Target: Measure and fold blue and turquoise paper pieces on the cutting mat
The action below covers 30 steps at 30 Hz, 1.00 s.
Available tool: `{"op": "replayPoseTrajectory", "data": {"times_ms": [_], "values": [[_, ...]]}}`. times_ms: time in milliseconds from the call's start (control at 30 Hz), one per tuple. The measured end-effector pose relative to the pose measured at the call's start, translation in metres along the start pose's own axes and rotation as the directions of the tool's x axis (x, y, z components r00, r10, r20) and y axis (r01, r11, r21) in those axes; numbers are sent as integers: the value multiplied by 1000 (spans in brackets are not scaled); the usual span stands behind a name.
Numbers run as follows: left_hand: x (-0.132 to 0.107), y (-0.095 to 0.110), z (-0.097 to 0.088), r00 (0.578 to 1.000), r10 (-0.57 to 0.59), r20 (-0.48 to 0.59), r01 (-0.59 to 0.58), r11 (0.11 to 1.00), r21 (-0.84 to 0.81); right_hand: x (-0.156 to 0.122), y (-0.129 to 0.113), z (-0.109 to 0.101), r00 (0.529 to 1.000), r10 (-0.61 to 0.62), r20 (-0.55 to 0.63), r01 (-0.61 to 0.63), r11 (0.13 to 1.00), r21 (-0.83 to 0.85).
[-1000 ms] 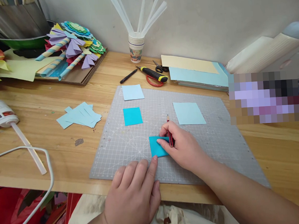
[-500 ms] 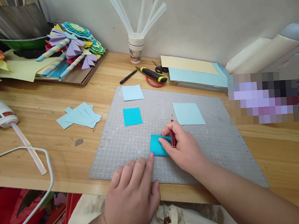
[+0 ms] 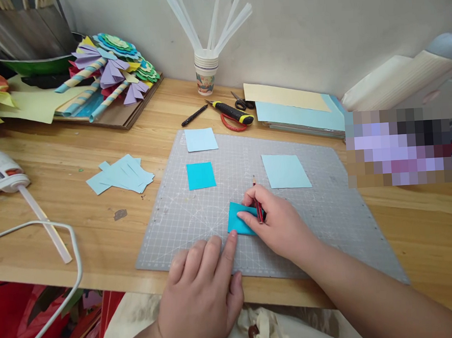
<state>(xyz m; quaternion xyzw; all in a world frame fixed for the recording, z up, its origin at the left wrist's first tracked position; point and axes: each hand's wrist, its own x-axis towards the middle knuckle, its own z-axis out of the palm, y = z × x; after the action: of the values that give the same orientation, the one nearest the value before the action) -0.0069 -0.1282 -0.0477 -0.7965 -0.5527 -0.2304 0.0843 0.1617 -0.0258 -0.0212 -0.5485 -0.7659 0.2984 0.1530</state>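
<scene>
A bright blue piece of paper (image 3: 242, 226), which looks folded over, lies on the grey cutting mat (image 3: 168, 233) near its front edge. My right hand (image 3: 277, 214) pinches the paper's right part between thumb and fingers. Tucked in that same hand is a dark red pencil (image 3: 258, 211), its point facing away from me. My left hand (image 3: 204, 285) rests palm down at the mat's front edge, index fingertip touching the paper's lower left edge. A flat bright blue square (image 3: 201, 176), a pale blue square (image 3: 201, 140) and a larger pale blue sheet (image 3: 286, 171) lie farther back.
Pale blue paper strips (image 3: 121, 174) lie left of the mat. A glue gun (image 3: 0, 172) and its white cord are at the far left. Behind the mat are a black pen (image 3: 194, 116), pliers (image 3: 232, 112), scissors (image 3: 242, 102), paper cups (image 3: 206, 73) with glue sticks, and stacked paper (image 3: 299, 114).
My right thumb and the pencil have shifted slightly left over the paper. My left index fingertip has slid a little right along the paper's near edge.
</scene>
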Motion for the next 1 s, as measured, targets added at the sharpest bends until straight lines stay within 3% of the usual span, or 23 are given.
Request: {"op": "replayPoseTrajectory", "data": {"times_ms": [1000], "values": [[1, 2, -1, 1000, -8, 7, 8, 1000, 4, 0, -6, 0, 1000, -13, -18, 12, 997, -81]]}}
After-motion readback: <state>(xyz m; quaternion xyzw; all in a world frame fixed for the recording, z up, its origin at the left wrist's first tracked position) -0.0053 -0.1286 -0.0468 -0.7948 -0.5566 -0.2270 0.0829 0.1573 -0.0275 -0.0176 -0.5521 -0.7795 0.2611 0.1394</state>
